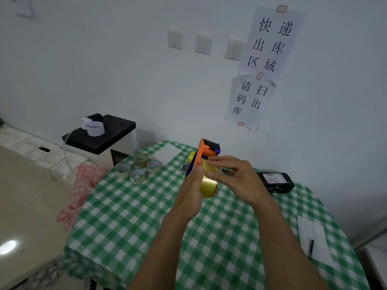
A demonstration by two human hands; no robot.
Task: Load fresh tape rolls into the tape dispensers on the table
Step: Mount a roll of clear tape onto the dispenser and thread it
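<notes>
An orange and blue tape dispenser (206, 152) is held up above the table with a yellow tape roll (208, 184) on it. My left hand (191, 192) grips the dispenser and the roll from the left and below. My right hand (234, 174) rests its fingers on the top and right side of the roll. A second yellow roll (191, 156) shows just behind the dispenser. Several clear tape rolls (138, 168) lie on the table at the far left.
The round table has a green checked cloth (134, 216). A black parcel (276, 182) lies at the right, and a paper with a pen (311, 246) near the right edge. A black-topped stand (113, 132) with a white roll stands behind, and a pink bag (83, 185) hangs left.
</notes>
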